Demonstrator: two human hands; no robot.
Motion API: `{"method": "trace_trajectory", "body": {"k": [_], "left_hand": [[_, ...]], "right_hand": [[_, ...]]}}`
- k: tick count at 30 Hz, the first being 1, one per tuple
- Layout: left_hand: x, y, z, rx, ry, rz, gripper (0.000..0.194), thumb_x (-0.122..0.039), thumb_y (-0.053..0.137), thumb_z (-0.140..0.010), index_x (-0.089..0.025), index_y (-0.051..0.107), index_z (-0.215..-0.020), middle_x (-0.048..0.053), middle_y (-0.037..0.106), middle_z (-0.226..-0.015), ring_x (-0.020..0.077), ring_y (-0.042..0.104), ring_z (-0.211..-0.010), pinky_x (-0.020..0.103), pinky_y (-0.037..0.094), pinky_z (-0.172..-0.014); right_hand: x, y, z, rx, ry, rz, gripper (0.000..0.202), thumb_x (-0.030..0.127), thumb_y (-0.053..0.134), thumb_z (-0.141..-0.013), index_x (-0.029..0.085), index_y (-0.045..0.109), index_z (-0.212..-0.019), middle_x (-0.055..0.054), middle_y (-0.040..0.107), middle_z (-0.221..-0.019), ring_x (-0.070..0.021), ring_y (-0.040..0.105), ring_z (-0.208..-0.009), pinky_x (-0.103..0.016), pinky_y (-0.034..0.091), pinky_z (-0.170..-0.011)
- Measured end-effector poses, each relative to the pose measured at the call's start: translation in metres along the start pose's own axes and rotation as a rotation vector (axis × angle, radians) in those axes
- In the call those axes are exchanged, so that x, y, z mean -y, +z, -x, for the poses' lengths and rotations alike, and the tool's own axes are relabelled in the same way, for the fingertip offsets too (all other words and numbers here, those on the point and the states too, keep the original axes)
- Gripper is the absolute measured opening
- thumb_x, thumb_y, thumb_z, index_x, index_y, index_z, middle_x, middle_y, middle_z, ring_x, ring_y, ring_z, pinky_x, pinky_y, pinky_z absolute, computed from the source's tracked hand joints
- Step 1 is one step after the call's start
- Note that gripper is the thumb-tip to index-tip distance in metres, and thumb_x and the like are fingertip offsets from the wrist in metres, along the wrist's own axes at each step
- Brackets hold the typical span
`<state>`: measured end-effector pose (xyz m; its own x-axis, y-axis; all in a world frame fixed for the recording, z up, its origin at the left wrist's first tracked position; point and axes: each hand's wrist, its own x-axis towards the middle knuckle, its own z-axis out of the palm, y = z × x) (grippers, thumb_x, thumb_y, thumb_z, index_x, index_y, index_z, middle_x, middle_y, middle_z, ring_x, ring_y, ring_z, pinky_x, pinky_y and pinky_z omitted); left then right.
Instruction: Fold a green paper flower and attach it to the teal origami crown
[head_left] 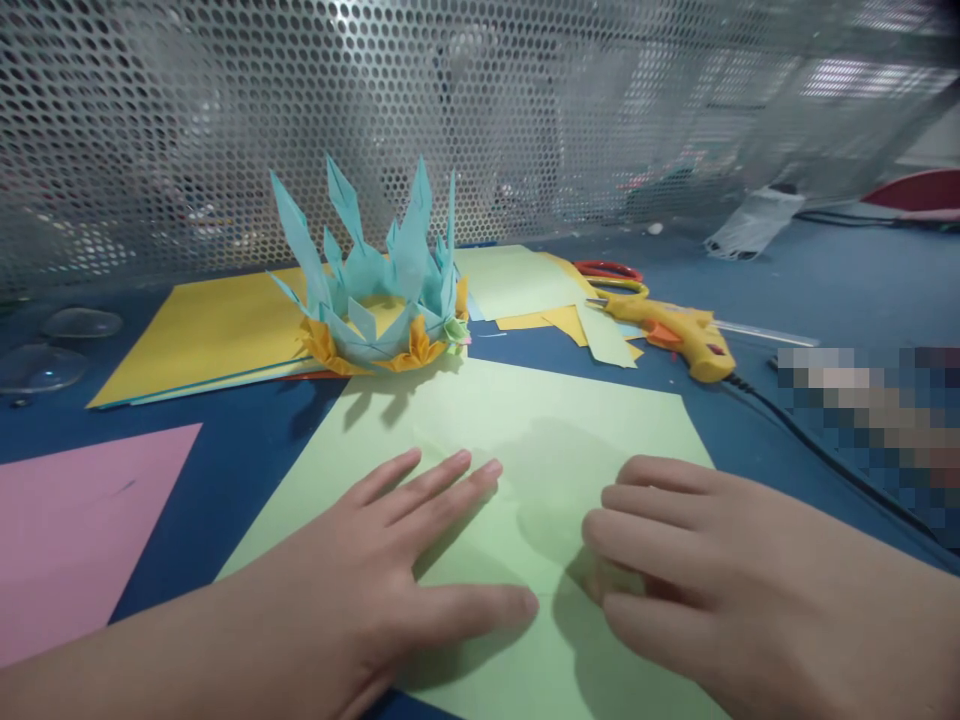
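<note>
A light green paper sheet lies flat before me on the blue table. Across its left part rests my left hand, palm down with the fingers spread and nothing held. Over the sheet's right part is my right hand, its fingers curled in; whatever is between them, if anything, is hidden. Just behind the sheet stands a folded paper crown with tall turquoise points and orange paper flowers around its base.
Yellow sheets are stacked at the back left, a pink sheet at the left. Behind right are paper scraps, red-handled scissors and a yellow glue gun with a black cord. A perforated metal panel bounds the back.
</note>
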<state>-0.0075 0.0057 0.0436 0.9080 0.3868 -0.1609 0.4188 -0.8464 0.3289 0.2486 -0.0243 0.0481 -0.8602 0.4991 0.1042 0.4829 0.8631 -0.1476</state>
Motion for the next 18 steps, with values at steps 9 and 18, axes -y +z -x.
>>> {"method": "trace_trajectory", "body": {"k": [9, 18], "left_hand": [[-0.001, 0.004, 0.002, -0.038, 0.041, -0.054, 0.058, -0.010, 0.053, -0.081, -0.035, 0.046, -0.133, 0.010, 0.030, -0.154, 0.0395, 0.026, -0.139, 0.061, 0.032, -0.102], [0.000, 0.003, 0.010, -0.236, 0.108, -0.099, 0.027, -0.029, 0.056, -0.088, -0.030, 0.057, -0.116, -0.001, 0.059, -0.111, 0.0234, 0.046, -0.096, 0.035, 0.016, -0.099]], "right_hand": [[-0.003, -0.003, -0.009, -0.024, -0.068, -0.167, 0.024, 0.002, 0.040, -0.078, 0.017, 0.058, -0.073, -0.004, 0.055, -0.072, -0.0169, 0.041, -0.062, -0.032, 0.033, -0.057], [-0.002, 0.009, -0.018, 0.042, 0.125, -0.431, 0.029, -0.005, 0.044, -0.073, 0.015, 0.059, -0.088, -0.005, 0.053, -0.084, -0.0153, 0.049, -0.073, -0.024, 0.043, -0.066]]}}
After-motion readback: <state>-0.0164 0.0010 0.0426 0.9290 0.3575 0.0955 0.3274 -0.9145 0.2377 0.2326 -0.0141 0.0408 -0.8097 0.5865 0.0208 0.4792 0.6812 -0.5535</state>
